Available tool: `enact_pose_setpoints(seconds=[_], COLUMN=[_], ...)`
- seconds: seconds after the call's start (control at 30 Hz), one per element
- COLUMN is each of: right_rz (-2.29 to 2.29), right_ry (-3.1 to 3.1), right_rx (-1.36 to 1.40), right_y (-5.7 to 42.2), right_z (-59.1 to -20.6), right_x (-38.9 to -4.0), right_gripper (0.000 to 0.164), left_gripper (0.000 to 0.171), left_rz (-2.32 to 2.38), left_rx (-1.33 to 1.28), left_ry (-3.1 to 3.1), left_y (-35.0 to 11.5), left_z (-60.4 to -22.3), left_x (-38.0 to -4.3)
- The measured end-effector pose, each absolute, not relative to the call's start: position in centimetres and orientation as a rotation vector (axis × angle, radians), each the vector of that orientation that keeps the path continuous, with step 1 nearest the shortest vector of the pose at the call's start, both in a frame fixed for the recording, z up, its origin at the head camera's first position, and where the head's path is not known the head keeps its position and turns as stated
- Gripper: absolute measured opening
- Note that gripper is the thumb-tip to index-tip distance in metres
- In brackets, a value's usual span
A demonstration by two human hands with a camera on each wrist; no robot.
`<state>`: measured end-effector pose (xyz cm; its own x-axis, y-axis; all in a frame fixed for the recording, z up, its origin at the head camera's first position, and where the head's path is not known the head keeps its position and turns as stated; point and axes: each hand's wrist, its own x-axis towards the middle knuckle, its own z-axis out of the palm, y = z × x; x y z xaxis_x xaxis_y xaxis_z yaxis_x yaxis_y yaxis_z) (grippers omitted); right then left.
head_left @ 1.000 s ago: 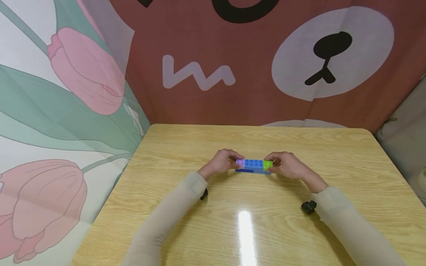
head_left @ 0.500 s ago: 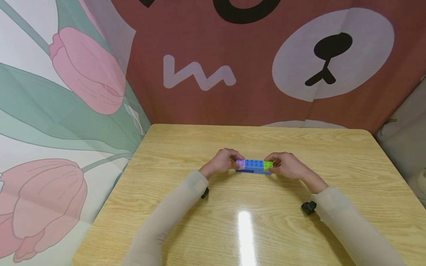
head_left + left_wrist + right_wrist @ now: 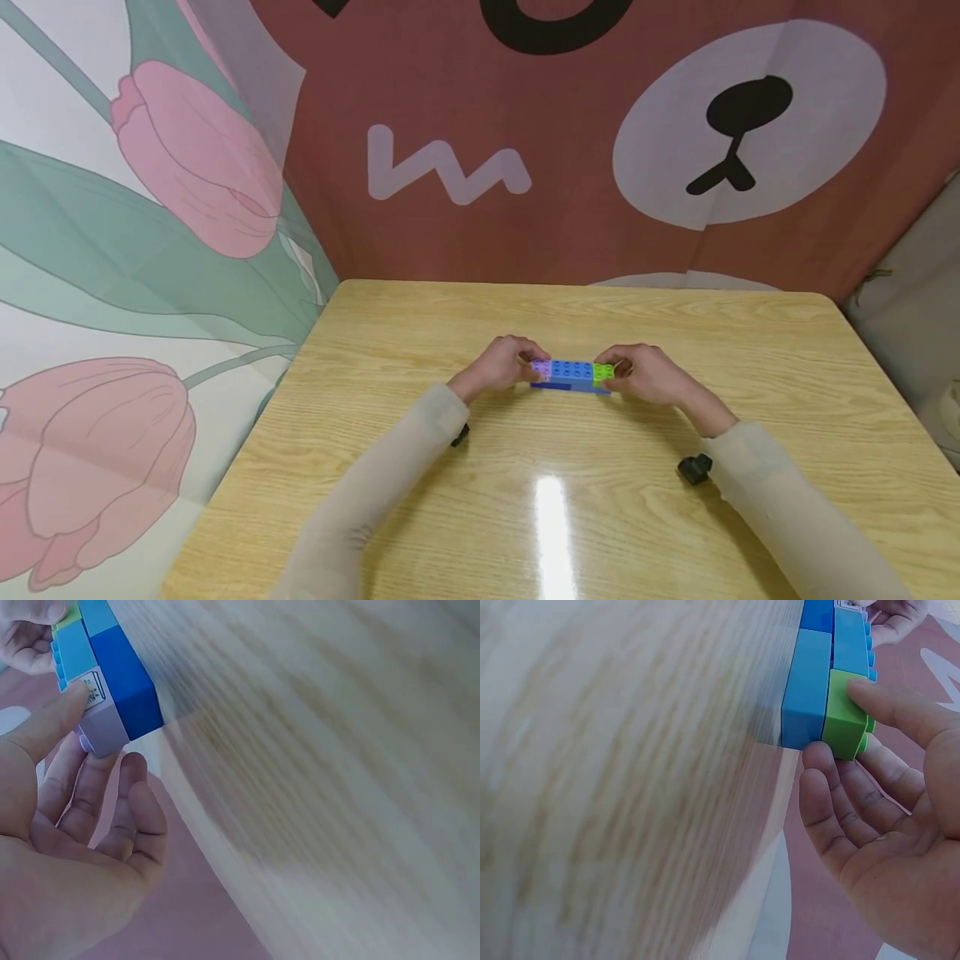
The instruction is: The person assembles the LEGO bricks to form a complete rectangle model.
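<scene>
Two layers of toy building bricks stand on the table in the middle of the head view. On top, a light blue brick (image 3: pixel 572 369) lies between a purple brick (image 3: pixel 105 733) with a printed sticker and a lime green brick (image 3: pixel 845 712). Beneath them are a dark blue brick (image 3: pixel 129 682) on the left and a lighter blue brick (image 3: pixel 805 690) on the right. My left hand (image 3: pixel 501 364) pinches the purple brick between thumb and fingers. At the opposite end, my right hand (image 3: pixel 651 373) pinches the green brick, thumb on its near side.
The wooden table (image 3: pixel 420 533) carries a bright light reflection near its front. Behind it hangs a brown cloth (image 3: pixel 570 233) with a bear print, and a tulip-print cloth (image 3: pixel 90 308) hangs at the left. A small black device (image 3: pixel 694 468) sits beneath the right wrist.
</scene>
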<state>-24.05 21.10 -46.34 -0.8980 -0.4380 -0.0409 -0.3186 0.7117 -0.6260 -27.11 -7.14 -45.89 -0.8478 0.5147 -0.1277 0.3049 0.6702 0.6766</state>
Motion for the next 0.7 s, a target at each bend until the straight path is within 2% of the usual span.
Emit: enact_pose_setpoints(seconds=[0.7], right_rz=[-0.982], right_ry=[2.759], right_rx=[-0.647], right_y=[21.21], right_z=[-46.25], right_x=[-23.54], right_gripper=[0.035], left_gripper=[0.036], left_rz=[0.959], left_rx=[0.761], left_ry=[2.561], left_y=[-7.45], left_z=[-46.19], left_x=[-27.5])
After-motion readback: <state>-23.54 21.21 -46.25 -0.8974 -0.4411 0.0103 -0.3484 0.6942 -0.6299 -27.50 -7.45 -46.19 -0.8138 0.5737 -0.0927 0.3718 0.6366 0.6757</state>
